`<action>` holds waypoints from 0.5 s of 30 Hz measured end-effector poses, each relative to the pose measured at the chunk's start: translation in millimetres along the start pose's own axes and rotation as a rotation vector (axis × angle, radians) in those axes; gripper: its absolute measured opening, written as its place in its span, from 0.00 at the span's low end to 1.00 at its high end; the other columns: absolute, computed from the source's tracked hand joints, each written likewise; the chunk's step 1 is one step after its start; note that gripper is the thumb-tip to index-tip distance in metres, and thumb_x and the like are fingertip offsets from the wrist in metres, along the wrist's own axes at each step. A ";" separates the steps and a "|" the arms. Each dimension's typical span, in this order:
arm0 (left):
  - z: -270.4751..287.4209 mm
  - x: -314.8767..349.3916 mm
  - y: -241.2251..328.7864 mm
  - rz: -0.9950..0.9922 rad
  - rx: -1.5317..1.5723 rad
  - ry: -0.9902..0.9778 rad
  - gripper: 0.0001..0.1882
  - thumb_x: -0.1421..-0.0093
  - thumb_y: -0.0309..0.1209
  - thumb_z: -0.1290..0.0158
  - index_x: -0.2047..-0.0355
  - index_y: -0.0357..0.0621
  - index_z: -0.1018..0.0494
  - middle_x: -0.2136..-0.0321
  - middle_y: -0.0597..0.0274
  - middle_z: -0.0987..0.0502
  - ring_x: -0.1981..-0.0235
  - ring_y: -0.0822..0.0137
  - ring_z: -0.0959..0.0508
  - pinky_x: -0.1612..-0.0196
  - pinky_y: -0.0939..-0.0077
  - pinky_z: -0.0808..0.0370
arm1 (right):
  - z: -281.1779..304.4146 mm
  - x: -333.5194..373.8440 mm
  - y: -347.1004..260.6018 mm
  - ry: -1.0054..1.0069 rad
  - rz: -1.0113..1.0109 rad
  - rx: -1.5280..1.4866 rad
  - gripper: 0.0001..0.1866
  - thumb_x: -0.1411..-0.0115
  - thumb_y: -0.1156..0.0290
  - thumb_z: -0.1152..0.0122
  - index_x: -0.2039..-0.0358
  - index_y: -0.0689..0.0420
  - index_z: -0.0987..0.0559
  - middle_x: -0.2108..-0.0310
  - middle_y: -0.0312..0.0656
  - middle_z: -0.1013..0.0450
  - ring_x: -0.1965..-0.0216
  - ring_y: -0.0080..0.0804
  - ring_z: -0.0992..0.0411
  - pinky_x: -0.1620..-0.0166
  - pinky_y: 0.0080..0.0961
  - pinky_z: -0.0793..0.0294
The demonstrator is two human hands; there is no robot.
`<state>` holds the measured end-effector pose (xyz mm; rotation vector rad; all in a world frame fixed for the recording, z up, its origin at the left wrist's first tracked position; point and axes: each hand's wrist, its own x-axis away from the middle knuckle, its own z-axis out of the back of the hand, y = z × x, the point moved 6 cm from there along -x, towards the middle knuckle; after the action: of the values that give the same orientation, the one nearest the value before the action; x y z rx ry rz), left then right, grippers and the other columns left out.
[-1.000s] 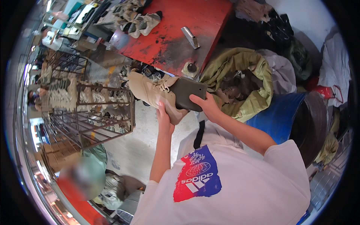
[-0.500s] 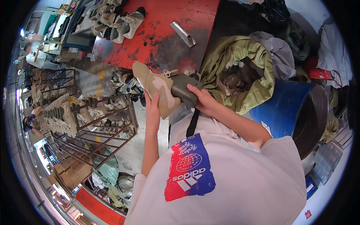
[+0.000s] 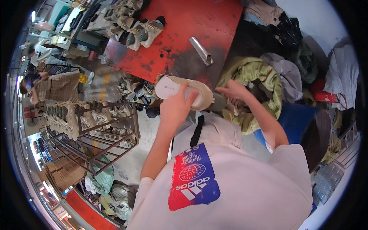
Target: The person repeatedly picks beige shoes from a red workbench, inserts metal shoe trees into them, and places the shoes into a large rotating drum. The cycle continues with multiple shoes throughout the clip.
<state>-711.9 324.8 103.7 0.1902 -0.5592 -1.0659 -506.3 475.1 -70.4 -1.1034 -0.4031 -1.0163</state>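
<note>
Shoe (image 3: 184,94) now turned sole-up and swung level, over the edge of the red surface (image 3: 184,34). Left hand (image 3: 177,109) is cupping it from below, fingers clamped round its side. Right hand (image 3: 234,90) is leaving the heel, fingers loosely apart, holding nothing. One-handed grip looks risky: shoe could tip and drop.

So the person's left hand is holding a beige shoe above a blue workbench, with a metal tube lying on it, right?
Not quite: the workbench is red, not blue, as the head view shows. The left hand does hold the beige shoe, and the metal tube lies on the bench.
</note>
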 end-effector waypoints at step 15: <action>26.9 5.6 11.1 -0.205 -0.075 0.158 0.38 0.38 0.59 0.45 0.34 0.51 0.33 0.62 0.47 0.20 0.54 0.50 0.20 0.54 0.55 0.25 | 44.4 -241.3 -25.5 0.111 -0.072 0.662 0.20 0.49 0.65 0.32 0.56 0.61 0.15 0.60 0.52 0.19 0.60 0.46 0.18 0.62 0.45 0.19</action>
<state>-715.3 328.4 132.9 0.2675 -0.3621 -1.2566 -642.7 626.2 -209.9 -0.4384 -0.6356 -0.9044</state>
